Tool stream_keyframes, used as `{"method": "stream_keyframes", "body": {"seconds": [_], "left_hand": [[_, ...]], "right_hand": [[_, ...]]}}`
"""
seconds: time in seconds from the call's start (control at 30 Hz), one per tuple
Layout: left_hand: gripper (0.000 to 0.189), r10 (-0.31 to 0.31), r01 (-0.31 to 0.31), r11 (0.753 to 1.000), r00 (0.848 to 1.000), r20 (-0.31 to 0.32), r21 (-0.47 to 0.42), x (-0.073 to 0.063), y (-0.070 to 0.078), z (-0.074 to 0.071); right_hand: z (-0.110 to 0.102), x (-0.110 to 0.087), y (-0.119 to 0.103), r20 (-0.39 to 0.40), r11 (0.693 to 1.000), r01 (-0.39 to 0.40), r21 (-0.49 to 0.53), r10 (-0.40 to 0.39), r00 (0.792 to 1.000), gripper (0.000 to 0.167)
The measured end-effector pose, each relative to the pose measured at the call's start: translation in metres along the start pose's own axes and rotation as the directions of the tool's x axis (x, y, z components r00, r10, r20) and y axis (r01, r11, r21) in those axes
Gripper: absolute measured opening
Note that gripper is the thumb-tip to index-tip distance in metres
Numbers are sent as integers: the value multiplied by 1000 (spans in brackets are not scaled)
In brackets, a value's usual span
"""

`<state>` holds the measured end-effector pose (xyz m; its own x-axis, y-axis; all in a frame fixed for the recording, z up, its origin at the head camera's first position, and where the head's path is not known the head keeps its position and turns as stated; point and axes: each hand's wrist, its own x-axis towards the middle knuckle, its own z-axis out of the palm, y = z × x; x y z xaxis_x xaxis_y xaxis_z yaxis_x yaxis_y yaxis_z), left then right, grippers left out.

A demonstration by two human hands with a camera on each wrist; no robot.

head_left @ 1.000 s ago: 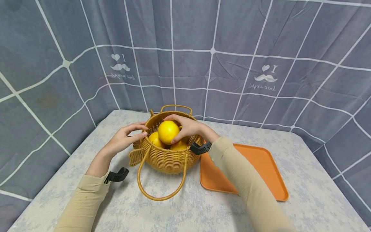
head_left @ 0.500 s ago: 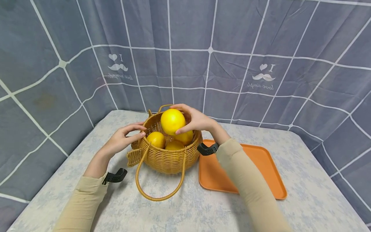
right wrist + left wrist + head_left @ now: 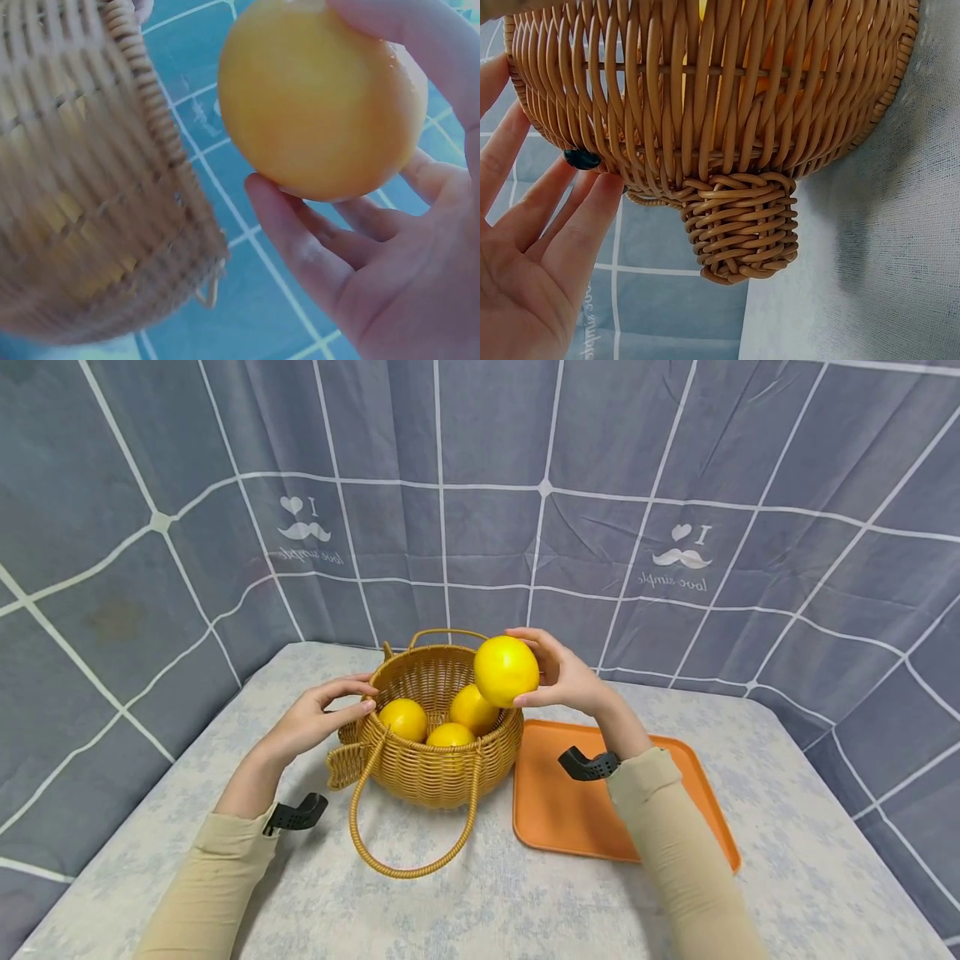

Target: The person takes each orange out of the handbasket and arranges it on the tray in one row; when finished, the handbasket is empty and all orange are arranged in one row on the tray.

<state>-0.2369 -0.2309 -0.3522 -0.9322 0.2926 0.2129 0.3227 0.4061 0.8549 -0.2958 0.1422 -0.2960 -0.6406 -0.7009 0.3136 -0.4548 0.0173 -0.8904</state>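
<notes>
Gridded curtain (image 3: 487, 435) behind, fruit (image 3: 507, 670) held just off the basket (image 3: 427, 777)

Pale patterned cloth (image 3: 375, 914) lies under everything. Thumb and fingers of the right hand (image 3: 566, 681) curve round the fruit, gripping it firmly enough, it seems. It hangs just beside the basket's right rim, and the right wrist view shows a gap between the two.

The step in hand looks like bringing the fruit out, so the rim is the thing to mind: stay high until both fruit and knuckles are well past it. A round, smooth fruit could roll from fingertips, so a spread hold with the thumb opposite suits better than a squeeze.

The left hand (image 3: 322, 714) touches the opposite rim with loose fingers, clutching nothing. Light steadying is probably enough; pressing harder might tip the basket, where three others (image 3: 403, 720) sit. The tray (image 3: 562, 827) lies to the right.
</notes>
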Motion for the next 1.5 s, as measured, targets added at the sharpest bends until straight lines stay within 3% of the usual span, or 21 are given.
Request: {"method": "stream_keyframes", "body": {"seconds": [0.43,0.7,0.93,1.5], "left_hand": [[40,-5,5,1000,1000,-6,21,1,1,0],[39,-9,9,1000,1000,-2,19,0,2,-1],[37,-5,5,1000,1000,-4,14,1,1,0],[39,-7,7,1000,1000,-3,5,-1,1,1]], "right_hand": [[-8,-61,31,-125,996,-30,90,41,991,88],[-4,-87,56,-142,988,-127,92,139,980,87],[2,-99,75,-144,970,-226,85,236,961,82],[6,-102,92,-101,942,-332,-54,326,940,84]]}}
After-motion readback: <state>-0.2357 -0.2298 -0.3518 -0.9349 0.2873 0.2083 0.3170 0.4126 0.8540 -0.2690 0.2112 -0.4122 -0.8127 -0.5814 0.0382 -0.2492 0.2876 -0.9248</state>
